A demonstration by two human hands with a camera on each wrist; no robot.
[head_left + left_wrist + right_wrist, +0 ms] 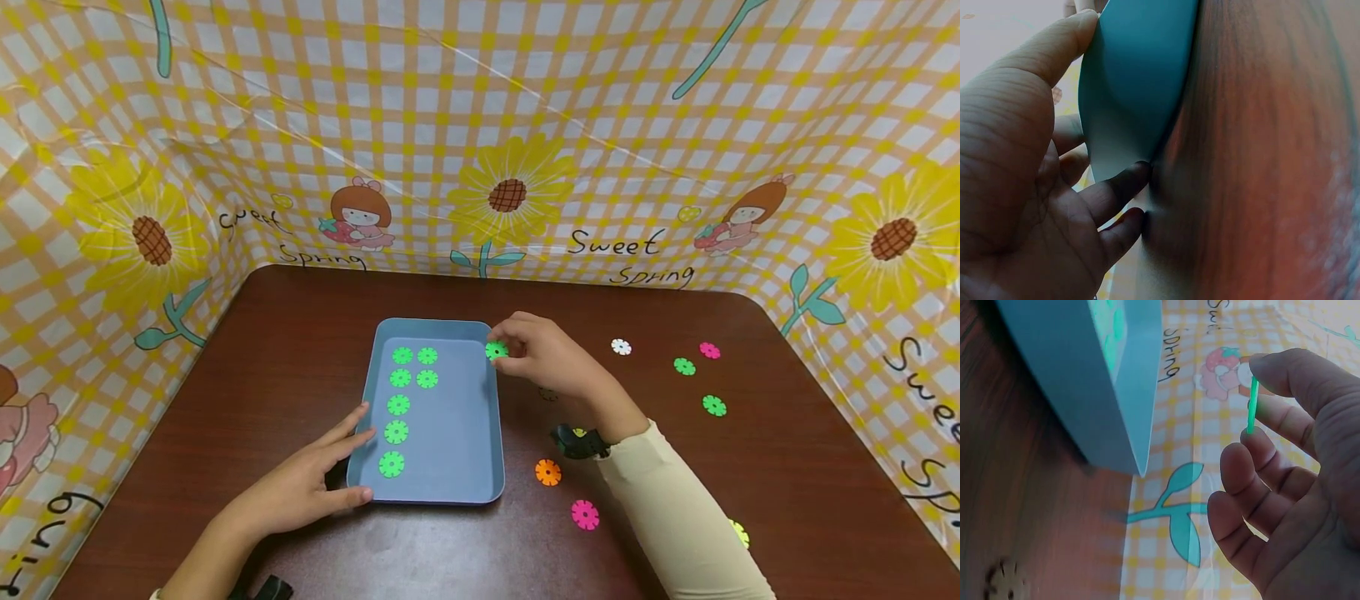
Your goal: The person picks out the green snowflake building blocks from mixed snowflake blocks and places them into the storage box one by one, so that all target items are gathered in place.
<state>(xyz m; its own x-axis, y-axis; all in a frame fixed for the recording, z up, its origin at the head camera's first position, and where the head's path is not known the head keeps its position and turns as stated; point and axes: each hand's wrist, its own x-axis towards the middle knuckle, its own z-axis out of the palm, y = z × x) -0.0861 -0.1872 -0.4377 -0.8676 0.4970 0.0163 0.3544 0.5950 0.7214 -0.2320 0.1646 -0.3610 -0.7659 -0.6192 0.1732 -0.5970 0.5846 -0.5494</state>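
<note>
A blue rectangular tray lies on the table, with several green notched plastic discs in two columns along its left side. My left hand rests at the tray's front left corner, its fingers extended and touching the rim and outer wall. Over the tray's back right edge, my right hand pinches one green notched disc between thumb and fingertips. The right wrist view shows that disc edge-on, apart from the tray wall.
Right of the tray lie loose notched discs: white, green, pink, orange and a yellow one partly behind the sleeve. Another disc is partly hidden under the right hand in the head view. A patterned cloth surrounds the table.
</note>
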